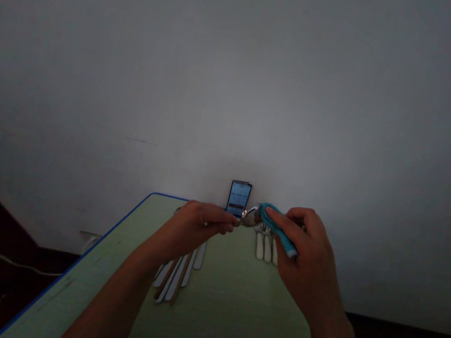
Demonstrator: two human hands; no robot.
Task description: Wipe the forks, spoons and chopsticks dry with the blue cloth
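Note:
Above the table, my left hand (204, 221) pinches a metal spoon (250, 216) near the neck of its bowl; its handle is hidden by the hand. My right hand (305, 243) is closed on a folded blue cloth (278, 226), which touches the far end of the spoon's bowl. Below and behind my left hand lies a bunch of utensils with white and brown handles (175, 277), their heads mostly covered. Several white-handled utensils (267, 248) lie side by side left of my right hand, their metal heads partly covered.
A phone (238, 198) with a lit screen leans against the wall (238, 80) at the table's back edge. The pale green table (206, 324) has a blue rim. A pale cable (4, 257) runs along the dark floor at left.

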